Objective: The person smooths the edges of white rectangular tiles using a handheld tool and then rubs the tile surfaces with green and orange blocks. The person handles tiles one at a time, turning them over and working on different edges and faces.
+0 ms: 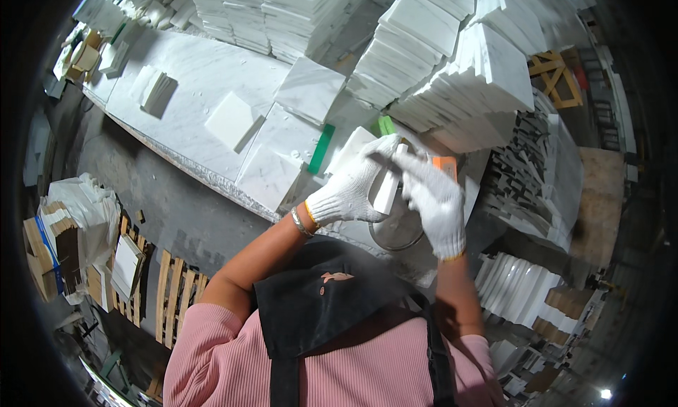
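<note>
White knit gloves cover both my hands. My left hand (349, 188) grips a white marble tile (389, 189), tilted so its narrow edge faces up. Close against the tile's upper end is my right hand (436, 198), fingers bent and slightly blurred. A dark, smeared thing (383, 160) shows at its fingertips; its kind is unclear. Under the tile sits a round metal bowl (397, 230), partly hidden. Another pale tile (348, 151) lies behind my left hand. A green strip (321, 149), a bright green piece (385, 125) and an orange block (446, 167) are nearby.
Tall stacks of marble tiles (452, 89) crowd the back and right of the marble-topped bench (198, 68). Loose tiles (234, 121) lie on its left part. Wooden pallets (173, 294) and wrapped stacks (81, 216) stand on the floor at left.
</note>
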A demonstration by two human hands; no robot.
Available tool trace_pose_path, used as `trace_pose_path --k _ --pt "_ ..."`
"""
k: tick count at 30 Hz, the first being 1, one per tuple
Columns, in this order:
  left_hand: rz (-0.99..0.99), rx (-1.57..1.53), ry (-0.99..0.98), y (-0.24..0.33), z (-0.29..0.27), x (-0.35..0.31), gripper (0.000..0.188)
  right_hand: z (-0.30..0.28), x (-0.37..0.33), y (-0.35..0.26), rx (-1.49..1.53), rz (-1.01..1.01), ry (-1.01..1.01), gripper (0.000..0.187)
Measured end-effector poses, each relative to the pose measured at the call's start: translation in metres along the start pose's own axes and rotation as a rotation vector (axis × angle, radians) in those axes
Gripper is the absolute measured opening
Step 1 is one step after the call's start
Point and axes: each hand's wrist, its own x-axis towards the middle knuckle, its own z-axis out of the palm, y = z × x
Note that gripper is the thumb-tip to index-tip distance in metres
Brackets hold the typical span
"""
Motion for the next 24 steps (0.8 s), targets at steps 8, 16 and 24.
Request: trace_pose_path --k 8,16,24 --pt "0.051 -0.031 -0.007 0.0 -0.001 0.004 0.101 0.005 -0.004 0.009 -0.127 -0.179 -0.042 0.036" --pt "-0.04 -0.003 -0.055 0.0 0.0 0.002 0.098 -0.004 0.007 0.0 -0.001 0.05 0.017 0.033" --pt "0.084 -0.096 -0.023 0.0 -0.006 0.001 0.1 0.009 -0.018 0.009 -0.102 -0.188 -0.12 0.037"
